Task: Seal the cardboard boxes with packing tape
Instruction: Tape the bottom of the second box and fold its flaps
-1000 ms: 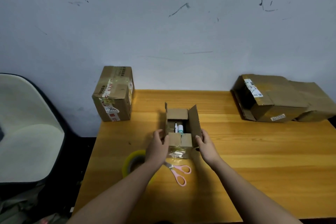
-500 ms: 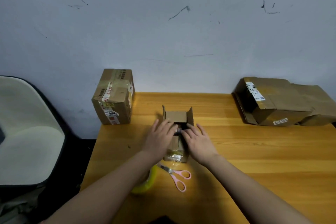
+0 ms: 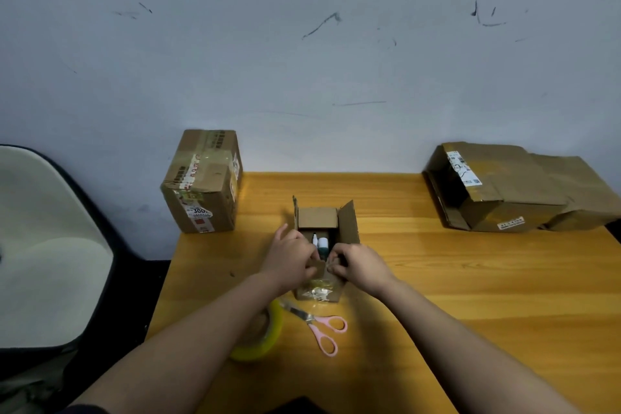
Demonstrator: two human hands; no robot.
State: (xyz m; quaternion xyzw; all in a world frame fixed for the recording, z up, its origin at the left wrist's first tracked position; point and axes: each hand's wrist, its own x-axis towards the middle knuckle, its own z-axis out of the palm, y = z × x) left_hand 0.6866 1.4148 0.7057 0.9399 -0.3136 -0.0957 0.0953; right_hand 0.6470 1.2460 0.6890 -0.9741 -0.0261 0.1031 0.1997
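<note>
A taped box (image 3: pixel 201 183) is sitting at the table's (image 3: pixel 437 279) left corner. At centre, the left hand (image 3: pixel 290 257) and right hand (image 3: pixel 358 264) are pinching the small box's (image 3: pixel 322 245) near flap, probably folding it shut for taping; tape roll (image 3: pixel 265 336) and scissors (image 3: pixel 319 326) are waiting just beside it.

- The room was dim and the light flat, with a cool grey cast on the wall (image 3: pixel 302 60).
- A soft sheen lay on the table (image 3: pixel 470 279) beyond the small box (image 3: pixel 347 222).
- Faint shadows sat under both forearms.
- Wide-angle bending curved the table's edges.
- Detail was soft and slightly grainy throughout.
</note>
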